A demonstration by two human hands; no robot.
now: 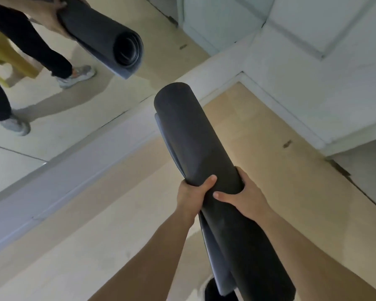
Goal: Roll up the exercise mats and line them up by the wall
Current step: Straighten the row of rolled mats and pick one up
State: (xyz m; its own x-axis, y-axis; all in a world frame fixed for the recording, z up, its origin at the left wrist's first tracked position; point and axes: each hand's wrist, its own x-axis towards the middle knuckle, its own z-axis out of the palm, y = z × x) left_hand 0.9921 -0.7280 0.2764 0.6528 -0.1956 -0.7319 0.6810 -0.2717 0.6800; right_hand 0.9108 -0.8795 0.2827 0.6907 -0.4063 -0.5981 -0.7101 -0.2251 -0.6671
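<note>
A rolled dark grey exercise mat [195, 135] is held off the floor, its far end pointing toward the mirror wall. My left hand [192, 192] grips the roll from the left, thumb over the top. My right hand [245, 194] grips it from the right, thumb across the front. A loose outer flap of the mat hangs along the left side of the roll. The mirror [70, 101] shows the same roll reflected, its spiral end facing me.
A white baseboard [78, 161] runs under the mirror wall at left. White walls meet in a corner [243, 72] ahead. The light wooden floor [269, 131] lies below. The mirror reflects legs in dark trousers and grey sneakers.
</note>
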